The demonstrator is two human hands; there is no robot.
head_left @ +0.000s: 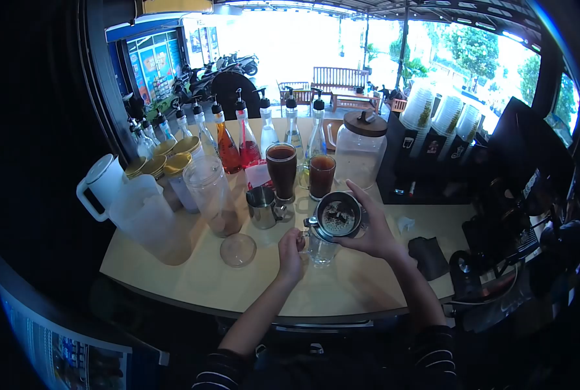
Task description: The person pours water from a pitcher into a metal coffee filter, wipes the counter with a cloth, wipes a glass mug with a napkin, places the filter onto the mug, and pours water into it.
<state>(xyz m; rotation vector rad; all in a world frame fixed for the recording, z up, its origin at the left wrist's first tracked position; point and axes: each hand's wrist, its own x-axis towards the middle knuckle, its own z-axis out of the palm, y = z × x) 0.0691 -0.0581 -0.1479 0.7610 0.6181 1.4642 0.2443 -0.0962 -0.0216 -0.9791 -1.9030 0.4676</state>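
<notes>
My right hand [373,233] is wrapped around the side of a round metal cup [339,216]. Dark liquid with pale foam or bubbles shows inside it. Beneath the cup stands a clear glass mug [321,253], partly hidden by it; I cannot tell whether the two touch. My left hand [291,255] is closed at the mug's left side, on its handle. Just beyond it are a steel milk pitcher [261,209], a tall glass of dark drink [281,169] and a shorter glass of reddish-brown drink [322,175].
Pump bottles [248,140] line the counter's back edge. Left are gold-lidded jars [177,164], a plastic pitcher [140,214], a clear canister [210,195] and a round lid [238,250]. Right are a lidded dispenser [360,153], stacked plastic cups [419,107] and a dark cloth [428,257].
</notes>
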